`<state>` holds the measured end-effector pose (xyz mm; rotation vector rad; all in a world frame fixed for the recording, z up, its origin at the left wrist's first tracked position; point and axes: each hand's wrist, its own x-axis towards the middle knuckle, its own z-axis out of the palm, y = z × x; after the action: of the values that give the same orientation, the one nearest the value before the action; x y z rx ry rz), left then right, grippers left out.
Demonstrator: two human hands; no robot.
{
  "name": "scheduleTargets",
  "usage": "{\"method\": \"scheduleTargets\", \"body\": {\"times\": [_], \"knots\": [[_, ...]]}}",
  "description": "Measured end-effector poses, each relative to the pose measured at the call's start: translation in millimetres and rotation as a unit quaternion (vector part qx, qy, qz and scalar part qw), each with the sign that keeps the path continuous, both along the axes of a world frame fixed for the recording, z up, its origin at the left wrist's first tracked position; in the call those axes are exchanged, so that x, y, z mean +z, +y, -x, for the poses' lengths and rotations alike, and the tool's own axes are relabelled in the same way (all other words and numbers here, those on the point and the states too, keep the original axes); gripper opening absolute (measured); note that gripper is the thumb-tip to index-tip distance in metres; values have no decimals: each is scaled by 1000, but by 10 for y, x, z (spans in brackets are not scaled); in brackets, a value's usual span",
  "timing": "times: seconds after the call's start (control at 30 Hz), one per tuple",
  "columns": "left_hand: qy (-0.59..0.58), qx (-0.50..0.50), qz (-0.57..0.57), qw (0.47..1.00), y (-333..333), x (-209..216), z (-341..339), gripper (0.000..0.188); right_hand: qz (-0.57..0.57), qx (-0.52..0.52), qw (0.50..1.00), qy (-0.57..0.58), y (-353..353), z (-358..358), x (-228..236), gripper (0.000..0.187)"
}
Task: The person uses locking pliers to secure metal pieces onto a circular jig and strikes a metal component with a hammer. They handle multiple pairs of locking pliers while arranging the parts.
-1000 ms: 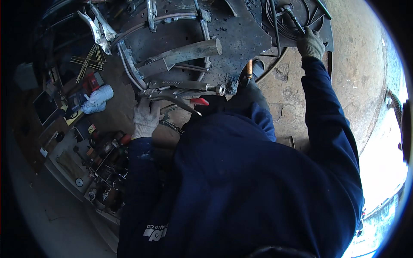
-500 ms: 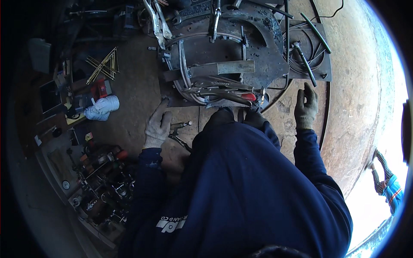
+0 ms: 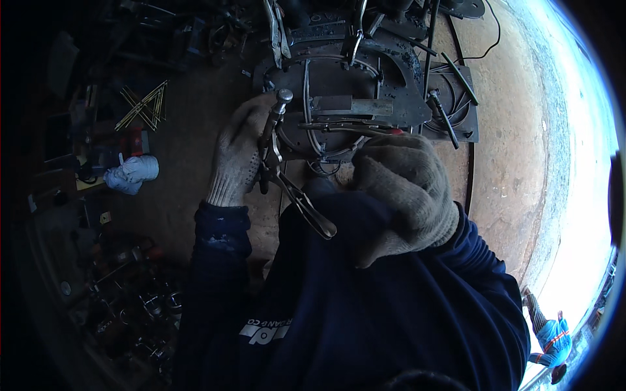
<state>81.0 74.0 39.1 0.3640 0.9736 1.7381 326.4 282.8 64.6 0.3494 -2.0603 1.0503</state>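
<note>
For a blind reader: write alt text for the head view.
A person in a dark blue top holds locking pliers in the gloved left hand, while the gloved right hand is raised close to the camera. Beyond them lies a dark metal frame with clamps on a dirt floor.

Both hands are gloved in grey knit, and the forearms wear dark blue sleeves. The left hand [image 3: 236,159] reaches forward with its fingers curled closed in a grip. The right hand [image 3: 407,189] is drawn back close to the chest, loosely closed, fingers bent inward.
</note>
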Motion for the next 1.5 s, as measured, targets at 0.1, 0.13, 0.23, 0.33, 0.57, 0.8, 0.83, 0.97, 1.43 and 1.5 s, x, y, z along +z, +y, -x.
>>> {"method": "scheduleTargets", "body": {"times": [0.1,0.13,0.23,0.33,0.57,0.8,0.83,0.97,1.43,1.5], "knots": [[-127,-132,-73,980,-4,-126,20,45,3,40,998,-53,-292,49,41,94],[-57,-165,-41,984,66,-137,-21,46,2,30,998,-53,-371,70,21,92],[500,-121,208,832,161,-5,-290,52,2,-5,999,-32,-557,187,-19,85],[585,-108,158,788,196,117,-378,61,10,-38,998,-44,-684,305,-12,79],[743,-154,-53,649,17,64,-218,79,10,-52,993,-108,-928,522,26,77],[813,-139,-83,559,-59,56,19,82,-50,-194,971,-128,-1200,773,159,104],[743,-146,-95,647,-39,13,32,80,-65,-241,959,-133,-1231,780,155,111],[507,-175,-113,837,22,-73,83,74,32,-289,943,-162,-1249,792,85,143],[252,-367,-18,895,449,520,619,58,217,-378,888,-144,-916,724,205,62],[326,-245,-30,913,485,127,880,62,-70,-518,826,-210,-806,644,255,34]]}}
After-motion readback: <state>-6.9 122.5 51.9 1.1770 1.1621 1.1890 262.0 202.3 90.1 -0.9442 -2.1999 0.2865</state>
